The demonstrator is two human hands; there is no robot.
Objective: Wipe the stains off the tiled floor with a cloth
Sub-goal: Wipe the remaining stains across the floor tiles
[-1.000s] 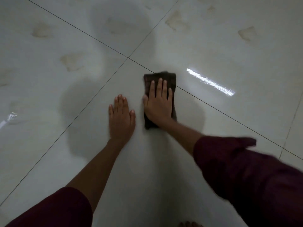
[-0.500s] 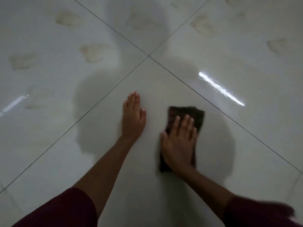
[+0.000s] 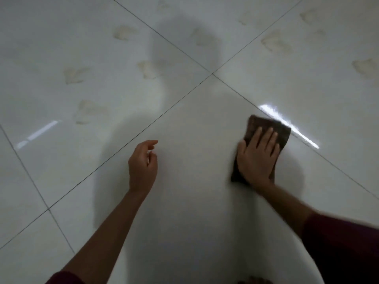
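A dark brown folded cloth (image 3: 282, 130) lies flat on the glossy white tiled floor (image 3: 194, 124), right of centre, close to a grout line. My right hand (image 3: 257, 155) presses flat on the cloth with the fingers spread, covering most of it. My left hand (image 3: 143, 162) hovers over the same tile to the left, empty, fingers loosely curled and apart. Several tan stains mark the farther tiles, such as one stain (image 3: 147, 69) on the left tile, another stain (image 3: 88, 112) nearer me, and a stain (image 3: 274, 43) on the right tile.
Dark grout lines cross at a tile corner (image 3: 212, 73) ahead of my hands. A bright light reflection (image 3: 297, 132) streaks the floor just right of the cloth. My shadow falls across the middle tiles. Toes (image 3: 254, 280) show at the bottom edge.
My right hand has slid the cloth to the right and away from me, up to the grout line. My left hand has lifted off the floor and curled its fingers.
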